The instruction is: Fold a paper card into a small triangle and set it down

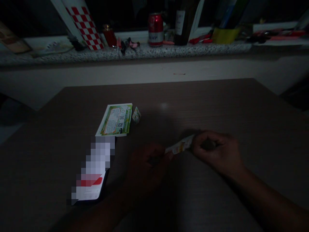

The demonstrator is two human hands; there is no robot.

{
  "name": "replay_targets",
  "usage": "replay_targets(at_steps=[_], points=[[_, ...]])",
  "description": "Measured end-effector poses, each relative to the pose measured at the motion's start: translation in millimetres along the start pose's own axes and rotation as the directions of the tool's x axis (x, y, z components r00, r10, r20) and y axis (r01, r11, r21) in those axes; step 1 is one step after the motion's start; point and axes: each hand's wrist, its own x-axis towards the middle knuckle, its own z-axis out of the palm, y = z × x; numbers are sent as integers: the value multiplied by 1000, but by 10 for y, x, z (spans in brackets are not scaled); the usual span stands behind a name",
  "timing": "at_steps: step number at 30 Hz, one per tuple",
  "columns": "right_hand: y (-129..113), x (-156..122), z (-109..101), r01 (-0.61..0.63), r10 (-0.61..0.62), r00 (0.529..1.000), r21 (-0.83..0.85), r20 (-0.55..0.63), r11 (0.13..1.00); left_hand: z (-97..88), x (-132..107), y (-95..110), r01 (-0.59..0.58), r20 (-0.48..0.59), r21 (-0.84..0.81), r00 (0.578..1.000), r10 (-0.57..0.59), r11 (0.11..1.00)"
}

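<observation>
A small strip of printed paper, pale with a yellow and orange patch, stretches between my two hands above the table. My left hand pinches its left end between thumb and fingers. At the other end, my right hand has thumb and forefinger closed on the paper in a ring shape. Left of the hands lies a stack of green-and-white printed sheets with square codes on top. Beside that stack stands a small folded paper piece. Dim light hides details of the fingers and the print.
A lit phone, partly blurred out, lies left of my left arm on the brown table. Along the granite sill stand a red can, a dark bottle, a red-and-white checked cylinder and a yellow container.
</observation>
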Motion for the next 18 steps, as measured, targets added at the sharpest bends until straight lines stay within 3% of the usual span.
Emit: replay_targets(at_steps=[3, 6, 9, 13, 15, 16, 18], points=[[38, -4, -40, -5, 6, 1000, 36, -9, 999, -21, 23, 3, 145, -7, -191, 989, -149, 971], [-34, -22, -42, 116, -115, 993, 74, -21, 991, -12, 54, -30, 269, 100, -439, 963, -251, 857], [-126, -33, -19, 349, -349, 937, -31, -10, 937, 8, 77, -60, 338, 179, -543, 941, -288, 769], [-136, -20, 10, 537, -532, 843, -81, 79, 839, 2, 90, -72, 372, 276, -556, 926, -257, 743], [-119, -2, 14, 559, -554, 828, -50, 88, 828, -29, 94, -80, 329, 294, -483, 934, -204, 812], [-115, 9, 13, 553, -548, 832, -36, 86, 833, -52, 97, -86, 251, 273, -401, 951, -147, 881], [-118, 30, 8, 527, -525, 848, -9, 72, 850, -107, 103, -97, -26, 199, -123, 979, 50, 992]])
